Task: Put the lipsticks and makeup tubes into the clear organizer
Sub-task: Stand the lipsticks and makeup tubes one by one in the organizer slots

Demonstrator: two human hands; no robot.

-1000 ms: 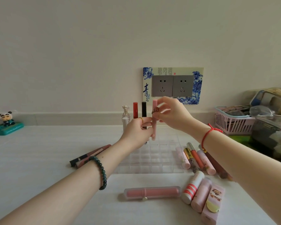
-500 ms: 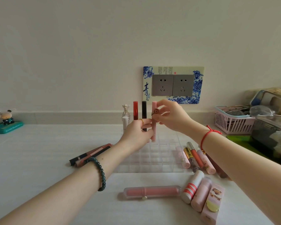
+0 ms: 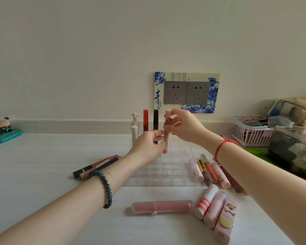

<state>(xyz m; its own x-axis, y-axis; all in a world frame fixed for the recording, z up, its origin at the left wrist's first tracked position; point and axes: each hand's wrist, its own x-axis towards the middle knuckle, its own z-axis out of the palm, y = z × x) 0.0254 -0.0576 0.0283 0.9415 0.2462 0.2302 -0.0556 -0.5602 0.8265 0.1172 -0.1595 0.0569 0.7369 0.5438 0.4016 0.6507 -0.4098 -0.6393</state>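
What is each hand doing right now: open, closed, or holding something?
Left hand: closed, pinching the lower part of the pink tube.
Right hand: closed, pinching the same tube near its top.

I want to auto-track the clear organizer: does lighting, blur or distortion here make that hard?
Head view: soft even light, faint shadows, no harsh glare; the clear organizer nearly melts into the white table; the pink tube looks sharp; wide-angle stretch shows near the edges.

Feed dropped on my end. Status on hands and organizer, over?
Right hand pinches pink tube near top; left hand holds its lower part. Tube upright, lower end at clear organizer's back cells, beside black tube. Nothing blocking; loose tubes lie alongside.
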